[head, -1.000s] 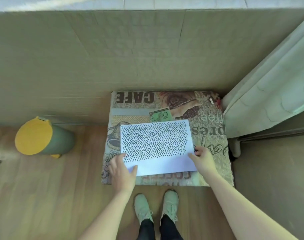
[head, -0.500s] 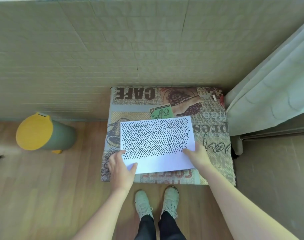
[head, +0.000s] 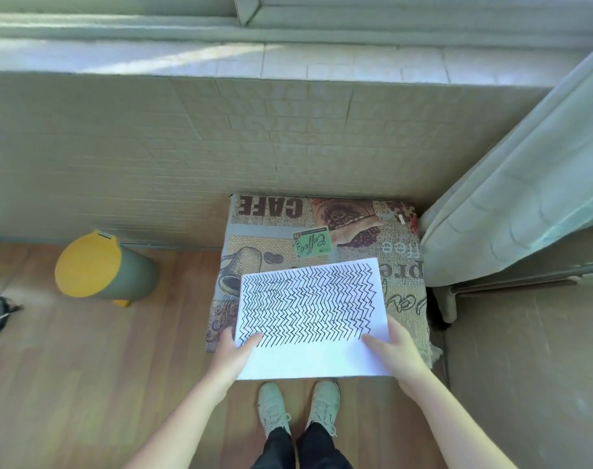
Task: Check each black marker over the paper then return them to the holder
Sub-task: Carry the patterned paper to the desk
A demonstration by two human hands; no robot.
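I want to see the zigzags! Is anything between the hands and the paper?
No, nothing is in the way. The left hand and right hand already hold the paper by its near corners, thumbs on top, above the coffee-print cushion. No marker or holder shows.

Both bare arms reaching forward, left hand [head: 232, 355] and right hand [head: 395, 350] — thumbs on top — pinching the paper [head: 308, 316]

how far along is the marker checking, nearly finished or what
Testing looks largely done: the paper is covered in black zigzag rows. Right now the left hand and right hand grip its near corners above the cushion. No markers or holder are in view, so their return can't be confirmed.
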